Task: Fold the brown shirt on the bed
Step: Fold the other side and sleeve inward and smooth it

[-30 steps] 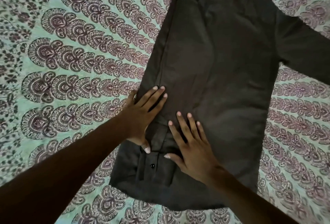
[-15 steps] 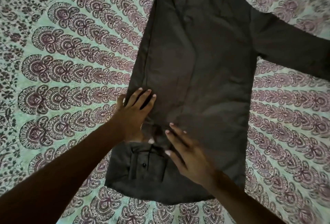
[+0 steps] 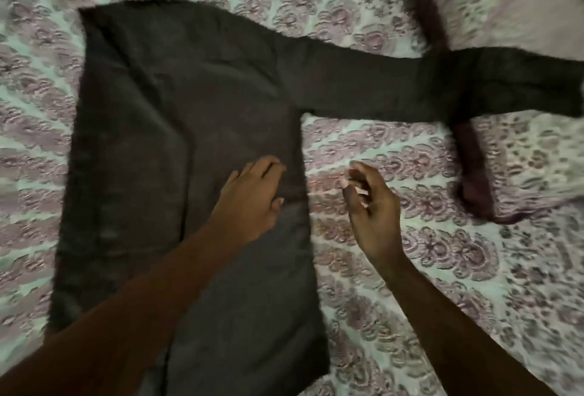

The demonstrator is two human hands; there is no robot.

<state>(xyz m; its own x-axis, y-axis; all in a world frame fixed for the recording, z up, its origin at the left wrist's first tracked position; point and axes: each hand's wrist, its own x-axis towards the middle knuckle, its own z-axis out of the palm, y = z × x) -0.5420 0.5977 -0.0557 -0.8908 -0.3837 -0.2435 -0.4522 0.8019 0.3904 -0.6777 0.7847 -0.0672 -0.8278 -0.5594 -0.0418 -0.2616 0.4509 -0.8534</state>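
The brown shirt (image 3: 177,130) lies flat on the patterned bedspread (image 3: 395,269), its left side folded over the body. One sleeve (image 3: 410,86) stretches out to the right, its end draped over a pillow. My left hand (image 3: 252,196) rests on the shirt near its right edge, fingers relaxed. My right hand (image 3: 373,206) hovers just off the shirt's right edge above the bedspread, its fingers loosely curled and holding nothing. The frame is blurred by motion.
A patterned pillow (image 3: 521,158) with a dark maroon border lies at the right, under the sleeve's end. The bedspread stretches out on all sides of the shirt.
The view has swung right, revealing the outstretched sleeve and pillow. Both hands left the folded cuff area; my left hand now sits near the right edge and my right hand has lifted off the shirt.
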